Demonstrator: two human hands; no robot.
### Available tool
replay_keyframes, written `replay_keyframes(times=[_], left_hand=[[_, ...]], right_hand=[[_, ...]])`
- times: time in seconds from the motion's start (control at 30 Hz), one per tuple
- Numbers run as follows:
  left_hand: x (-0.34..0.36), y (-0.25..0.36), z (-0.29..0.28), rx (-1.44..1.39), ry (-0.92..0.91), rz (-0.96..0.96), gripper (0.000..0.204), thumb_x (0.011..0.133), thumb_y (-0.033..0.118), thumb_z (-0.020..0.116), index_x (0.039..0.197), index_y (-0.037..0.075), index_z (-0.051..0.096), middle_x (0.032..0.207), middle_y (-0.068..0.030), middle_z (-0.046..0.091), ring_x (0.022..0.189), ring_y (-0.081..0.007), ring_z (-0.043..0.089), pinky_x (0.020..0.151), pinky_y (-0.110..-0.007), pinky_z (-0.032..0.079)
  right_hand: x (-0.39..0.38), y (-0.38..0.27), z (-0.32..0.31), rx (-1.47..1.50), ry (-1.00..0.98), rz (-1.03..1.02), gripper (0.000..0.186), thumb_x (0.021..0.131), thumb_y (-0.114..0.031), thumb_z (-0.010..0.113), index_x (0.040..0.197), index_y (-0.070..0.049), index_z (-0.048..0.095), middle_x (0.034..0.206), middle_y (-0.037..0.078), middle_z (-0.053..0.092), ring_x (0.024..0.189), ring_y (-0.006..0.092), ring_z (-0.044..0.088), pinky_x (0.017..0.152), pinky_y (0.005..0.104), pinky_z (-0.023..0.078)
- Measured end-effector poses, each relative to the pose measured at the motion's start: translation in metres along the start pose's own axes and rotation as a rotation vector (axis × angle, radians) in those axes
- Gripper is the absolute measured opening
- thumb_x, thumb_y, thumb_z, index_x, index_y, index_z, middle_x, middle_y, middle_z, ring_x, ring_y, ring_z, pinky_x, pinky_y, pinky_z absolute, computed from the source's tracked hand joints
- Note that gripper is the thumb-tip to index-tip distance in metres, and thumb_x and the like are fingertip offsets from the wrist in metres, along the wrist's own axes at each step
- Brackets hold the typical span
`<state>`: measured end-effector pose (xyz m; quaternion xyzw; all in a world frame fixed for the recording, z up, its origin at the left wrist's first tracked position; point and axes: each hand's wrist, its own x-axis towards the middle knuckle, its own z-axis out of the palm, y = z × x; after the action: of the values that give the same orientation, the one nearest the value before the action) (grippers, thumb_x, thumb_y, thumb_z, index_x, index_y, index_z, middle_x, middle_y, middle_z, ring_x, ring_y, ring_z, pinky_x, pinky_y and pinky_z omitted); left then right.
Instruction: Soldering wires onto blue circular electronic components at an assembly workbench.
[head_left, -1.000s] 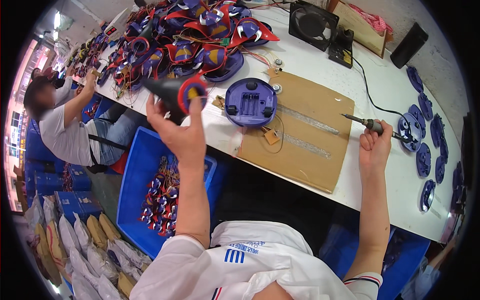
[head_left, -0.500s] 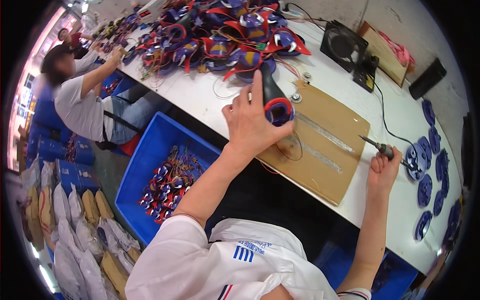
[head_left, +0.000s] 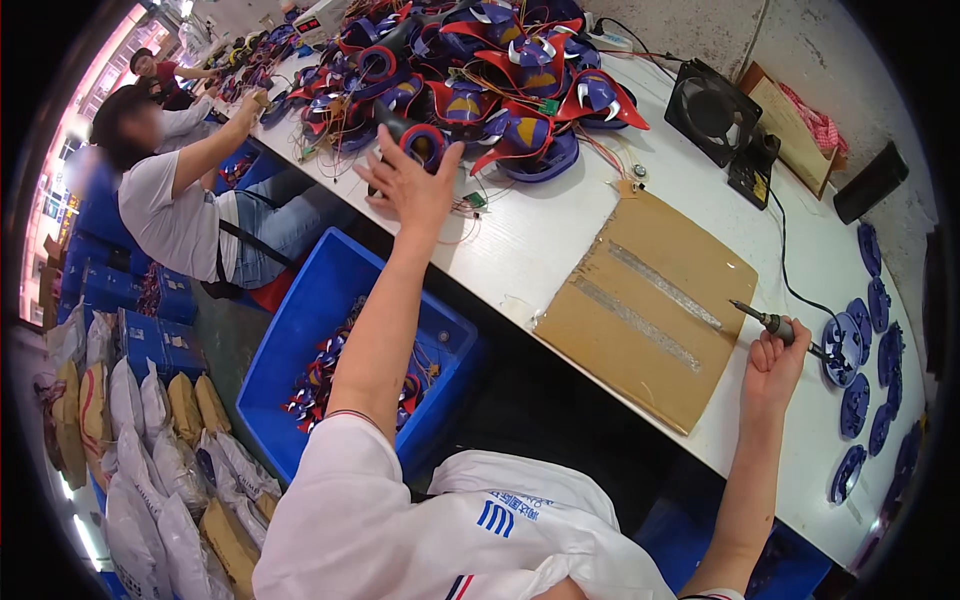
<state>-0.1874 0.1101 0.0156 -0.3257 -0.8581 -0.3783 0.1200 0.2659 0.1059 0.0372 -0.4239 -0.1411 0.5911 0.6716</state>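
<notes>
Pictured with the left hand (head_left: 418, 188) spread around a dark, red-ringed unit (head_left: 424, 148) at the near edge of a purple-and-red heap (head_left: 535, 60); impossible to tell whether grasping or released in grip. Clutching a soldering iron (head_left: 767, 320) in the right hand (head_left: 777, 360). Apparently between pieces, with plenty heaped; impossible to tell finished from pending. Set on a white bench (head_left: 500, 255) with brown cardboard (head_left: 640, 296), purple discs (head_left: 855, 407) and a fan (head_left: 710, 108), above a blue bin (head_left: 285, 345), near a seated co-worker (head_left: 175, 200).
</notes>
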Motion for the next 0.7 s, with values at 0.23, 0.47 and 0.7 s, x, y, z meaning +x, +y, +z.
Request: replay_keyframes(times=[0.23, 0.47, 0.7], left_hand=[[0.041, 0.014, 0.033, -0.002, -0.050, 0.034, 0.106, 0.065, 0.076, 0.059, 0.140, 0.011, 0.021, 0.139, -0.0275, 0.028, 0.132, -0.0461, 0.018, 0.098, -0.063, 0.023], [0.050, -0.024, 0.050, 0.676, 0.414, 0.507, 0.068, 0.082, 0.054, 0.059, 0.129, 0.006, 0.045, 0.125, -0.0236, 0.045, 0.113, -0.0391, 0.045, 0.095, -0.050, 0.037], [-0.127, 0.216, -0.068, -0.933, -0.352, 1.019, 0.048, 0.081, -0.002, 0.056, 0.127, 0.003, 0.045, 0.127, -0.0146, 0.051, 0.118, -0.0290, 0.047, 0.104, -0.037, 0.032]], right_hand=[[-0.003, 0.002, -0.003, 0.003, -0.029, 0.021, 0.012, 0.088, -0.017, 0.055, 0.087, -0.006, 0.056, 0.054, -0.004, 0.041, 0.041, 0.0025, 0.018, 0.034, 0.0170, 0.015], [0.007, 0.009, -0.003, -0.024, 0.006, 0.034, 0.012, 0.086, -0.027, 0.059, 0.083, -0.015, 0.058, 0.064, -0.003, 0.052, 0.043, 0.0030, 0.031, 0.035, 0.0188, 0.022], [0.021, 0.002, 0.020, -0.041, 0.121, -0.108, 0.018, 0.082, -0.025, 0.056, 0.079, -0.008, 0.056, 0.057, -0.001, 0.042, 0.045, 0.0066, 0.032, 0.040, 0.0206, 0.026]])
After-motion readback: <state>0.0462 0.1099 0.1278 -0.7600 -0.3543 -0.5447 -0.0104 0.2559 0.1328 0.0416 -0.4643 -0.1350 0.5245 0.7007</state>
